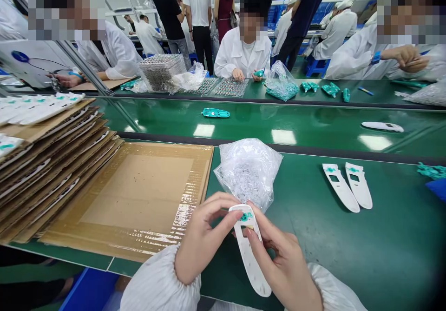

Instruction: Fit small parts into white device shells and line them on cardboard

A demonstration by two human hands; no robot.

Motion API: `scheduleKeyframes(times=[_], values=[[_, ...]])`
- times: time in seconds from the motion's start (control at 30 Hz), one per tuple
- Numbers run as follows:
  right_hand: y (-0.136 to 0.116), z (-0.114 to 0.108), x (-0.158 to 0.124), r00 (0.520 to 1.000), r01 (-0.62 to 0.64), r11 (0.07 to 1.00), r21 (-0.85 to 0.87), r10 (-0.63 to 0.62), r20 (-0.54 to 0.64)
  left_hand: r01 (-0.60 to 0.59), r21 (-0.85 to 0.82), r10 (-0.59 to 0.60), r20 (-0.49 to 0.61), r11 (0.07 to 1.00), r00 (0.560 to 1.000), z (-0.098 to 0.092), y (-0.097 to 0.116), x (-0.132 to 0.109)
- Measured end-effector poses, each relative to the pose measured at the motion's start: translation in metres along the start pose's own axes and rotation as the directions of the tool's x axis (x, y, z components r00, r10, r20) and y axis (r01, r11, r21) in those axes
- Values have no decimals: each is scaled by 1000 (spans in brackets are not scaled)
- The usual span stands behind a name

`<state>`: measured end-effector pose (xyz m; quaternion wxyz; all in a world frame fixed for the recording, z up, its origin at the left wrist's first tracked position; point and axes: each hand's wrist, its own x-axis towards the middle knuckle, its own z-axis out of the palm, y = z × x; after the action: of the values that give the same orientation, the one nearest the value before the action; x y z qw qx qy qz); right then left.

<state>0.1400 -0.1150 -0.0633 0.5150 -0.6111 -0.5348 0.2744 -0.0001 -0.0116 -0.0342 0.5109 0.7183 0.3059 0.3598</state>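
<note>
Between my hands is a long white plastic casing half point(251, 264), inner side up, with a green part at its top end and a square window below that. My left hand point(209, 239) grips the casing's upper left edge, thumb pressed by the green part. From the other side my right hand point(282, 255) holds it, with the thumb over the window. What lies under the right thumb is partly hidden. Just beyond my hands lies a clear plastic bag point(249, 171) full of small pale pieces. Two similar white casing halves point(341, 192) rest on the green bench to the right.
A taped cardboard sheet point(139, 181) lies at left, beside a tall stack of cardboard layers point(52, 171) with white casings. A conveyor belt point(251, 120) carries a green casing point(216, 112) and a white one point(382, 127). Green parts point(432, 170) lie far right. Co-workers sit opposite.
</note>
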Motion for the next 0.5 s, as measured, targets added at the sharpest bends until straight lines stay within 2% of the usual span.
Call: scheduleKeyframes(times=[0.07,0.13,0.2,0.3,0.33,0.4,0.43,0.5], values=[[1,0,0,999,28,999,-23,-29,-17,21,-25,-20,18,999,1000,1,3,-1],[2,3,0,999,26,999,-26,-27,-18,36,-48,-37,-15,998,999,5,5,-6],[2,10,-2,1000,-4,1000,-9,4,-2,102,-139,-106,-24,985,994,8,7,-16],[0,22,-6,996,-85,990,110,82,38,214,-241,-227,-28,947,973,-3,8,-23],[-1,25,-8,994,-101,982,161,94,49,228,-238,-246,-49,944,968,-15,9,-20],[0,26,-10,993,-113,973,200,104,55,229,-147,-250,-147,962,957,-53,10,-5],[2,23,-10,993,-111,979,173,105,47,214,-66,-224,-246,975,943,-77,11,6],[8,14,-9,994,-105,994,34,104,17,239,115,-187,-346,964,919,-128,14,32]])
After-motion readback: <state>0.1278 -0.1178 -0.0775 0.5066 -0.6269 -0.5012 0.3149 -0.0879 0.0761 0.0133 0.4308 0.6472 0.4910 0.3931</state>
